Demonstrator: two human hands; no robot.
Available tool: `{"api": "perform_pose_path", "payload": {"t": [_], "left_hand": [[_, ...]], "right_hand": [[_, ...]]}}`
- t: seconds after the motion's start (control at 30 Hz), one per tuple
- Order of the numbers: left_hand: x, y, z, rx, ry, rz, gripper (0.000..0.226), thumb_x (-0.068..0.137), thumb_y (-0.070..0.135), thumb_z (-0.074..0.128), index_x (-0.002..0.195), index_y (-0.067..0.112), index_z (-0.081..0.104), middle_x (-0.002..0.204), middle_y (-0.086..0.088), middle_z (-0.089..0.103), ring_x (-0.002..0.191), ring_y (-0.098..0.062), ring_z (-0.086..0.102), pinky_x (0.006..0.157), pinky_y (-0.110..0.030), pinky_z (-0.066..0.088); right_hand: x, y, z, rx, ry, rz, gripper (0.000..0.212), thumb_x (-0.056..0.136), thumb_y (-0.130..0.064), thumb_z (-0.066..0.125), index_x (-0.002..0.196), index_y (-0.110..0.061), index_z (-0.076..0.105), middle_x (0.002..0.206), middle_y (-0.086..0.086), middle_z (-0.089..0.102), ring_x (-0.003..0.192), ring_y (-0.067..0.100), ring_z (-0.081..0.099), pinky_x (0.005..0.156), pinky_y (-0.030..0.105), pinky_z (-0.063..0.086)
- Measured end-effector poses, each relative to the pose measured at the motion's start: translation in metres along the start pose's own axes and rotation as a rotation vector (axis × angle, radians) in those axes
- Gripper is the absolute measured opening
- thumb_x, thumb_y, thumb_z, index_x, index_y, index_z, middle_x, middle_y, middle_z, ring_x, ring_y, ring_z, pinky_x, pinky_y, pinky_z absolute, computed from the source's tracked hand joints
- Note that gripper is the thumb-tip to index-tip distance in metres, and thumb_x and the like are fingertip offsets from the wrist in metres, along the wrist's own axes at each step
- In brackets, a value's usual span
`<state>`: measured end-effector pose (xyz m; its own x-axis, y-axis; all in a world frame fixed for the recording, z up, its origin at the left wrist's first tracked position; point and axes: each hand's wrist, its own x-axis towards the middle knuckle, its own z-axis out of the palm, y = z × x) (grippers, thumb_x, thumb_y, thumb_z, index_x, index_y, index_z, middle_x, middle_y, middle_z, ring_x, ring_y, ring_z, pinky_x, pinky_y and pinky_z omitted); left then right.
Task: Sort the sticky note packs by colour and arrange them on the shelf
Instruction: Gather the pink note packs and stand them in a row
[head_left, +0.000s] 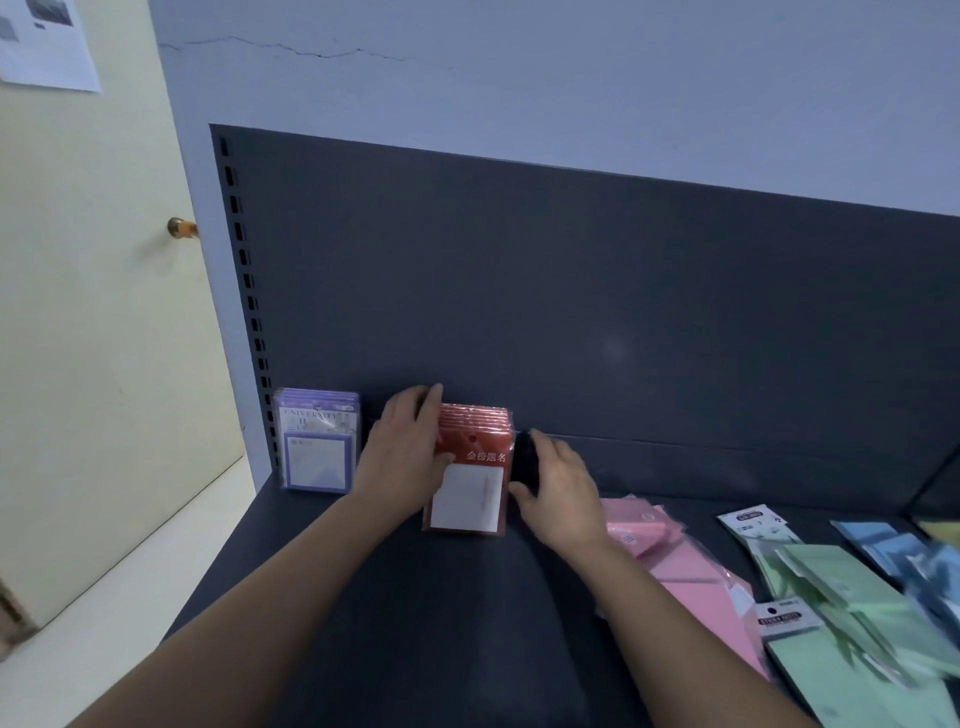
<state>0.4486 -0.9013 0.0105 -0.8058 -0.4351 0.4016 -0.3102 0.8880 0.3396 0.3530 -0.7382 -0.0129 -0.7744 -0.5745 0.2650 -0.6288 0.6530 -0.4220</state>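
A stack of red plastic-wrapped sticky note packs (470, 467) is standing far back between the hands. The left hand (405, 457) is gripping its left edge, and the right hand (558, 483) is touching its right edge, grip unclear.

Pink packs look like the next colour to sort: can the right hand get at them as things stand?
Probably yes. The pink packs lie flat on the shelf just beside the right hand, nothing between them; it only has to leave the red packs.
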Motion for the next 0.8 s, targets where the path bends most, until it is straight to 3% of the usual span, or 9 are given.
{"api": "perform_pose_path", "payload": {"t": [0.13,0.23,0.33,0.43,0.5,0.63,0.73,0.8], "left_hand": [[0.005,0.017,0.003,0.11,0.06,0.19,0.066,0.088,0.026,0.062,0.145,0.012,0.033,0.145,-0.005,0.034,0.139,-0.021,0.027,0.113,-0.039,0.024],[0.007,0.033,0.01,0.132,0.047,0.325,0.056,0.078,0.016,0.071,0.129,0.008,0.052,0.131,-0.008,0.051,0.13,-0.027,0.043,0.106,-0.038,0.034],[0.005,0.052,0.023,0.139,-0.01,0.45,0.066,0.057,0.016,0.088,0.115,-0.001,0.062,0.115,-0.017,0.062,0.113,-0.035,0.058,0.097,-0.041,0.046],[-0.005,0.08,0.039,0.151,-0.108,0.507,0.059,0.077,0.015,0.073,0.13,0.002,0.051,0.13,-0.014,0.051,0.125,-0.031,0.045,0.106,-0.036,0.038],[-0.007,0.095,0.051,0.196,-0.188,0.488,0.052,0.086,0.017,0.061,0.135,0.008,0.044,0.136,-0.008,0.043,0.129,-0.025,0.037,0.107,-0.033,0.035],[-0.011,0.123,0.072,0.204,-0.335,0.438,0.045,0.09,0.017,0.056,0.133,0.01,0.046,0.135,-0.008,0.043,0.127,-0.025,0.04,0.104,-0.037,0.038],[-0.014,0.139,0.085,0.061,-0.41,0.304,0.027,0.09,0.013,0.048,0.116,0.011,0.057,0.12,-0.01,0.051,0.113,-0.028,0.053,0.094,-0.038,0.045],[-0.017,0.154,0.091,-0.026,-0.455,0.209,0.023,0.091,0.014,0.046,0.104,0.005,0.062,0.111,-0.015,0.059,0.103,-0.031,0.058,0.087,-0.036,0.046]], "right_hand": [[-0.003,0.008,-0.019,-0.176,-0.021,-0.009,0.061,0.089,-0.031,0.062,0.143,-0.016,0.038,0.144,0.004,0.042,0.132,0.024,0.037,0.109,0.034,0.034],[-0.006,0.02,-0.033,-0.29,-0.095,0.04,0.057,0.089,-0.035,0.059,0.14,-0.018,0.041,0.142,0.005,0.043,0.13,0.026,0.038,0.106,0.034,0.034],[-0.012,0.036,-0.049,-0.366,-0.16,0.111,0.053,0.087,-0.037,0.059,0.135,-0.02,0.046,0.135,0.007,0.048,0.126,0.028,0.041,0.1,0.035,0.036],[-0.021,0.057,-0.061,-0.387,-0.206,0.169,0.053,0.087,-0.039,0.059,0.136,-0.021,0.048,0.135,0.007,0.049,0.126,0.028,0.041,0.101,0.037,0.036],[-0.028,0.073,-0.067,-0.391,-0.231,0.205,0.05,0.089,-0.037,0.058,0.136,-0.021,0.048,0.136,0.009,0.048,0.128,0.029,0.041,0.103,0.036,0.036],[-0.038,0.104,-0.074,-0.316,-0.293,0.26,0.044,0.087,-0.034,0.056,0.128,-0.02,0.055,0.132,0.012,0.055,0.125,0.03,0.047,0.103,0.035,0.041],[-0.044,0.127,-0.077,-0.216,-0.321,0.279,0.033,0.091,-0.037,0.046,0.113,-0.019,0.062,0.124,0.013,0.062,0.115,0.031,0.056,0.093,0.033,0.046],[-0.049,0.142,-0.078,-0.167,-0.353,0.275,0.037,0.096,-0.039,0.042,0.118,-0.017,0.061,0.126,0.013,0.062,0.115,0.031,0.056,0.091,0.031,0.044]]}}
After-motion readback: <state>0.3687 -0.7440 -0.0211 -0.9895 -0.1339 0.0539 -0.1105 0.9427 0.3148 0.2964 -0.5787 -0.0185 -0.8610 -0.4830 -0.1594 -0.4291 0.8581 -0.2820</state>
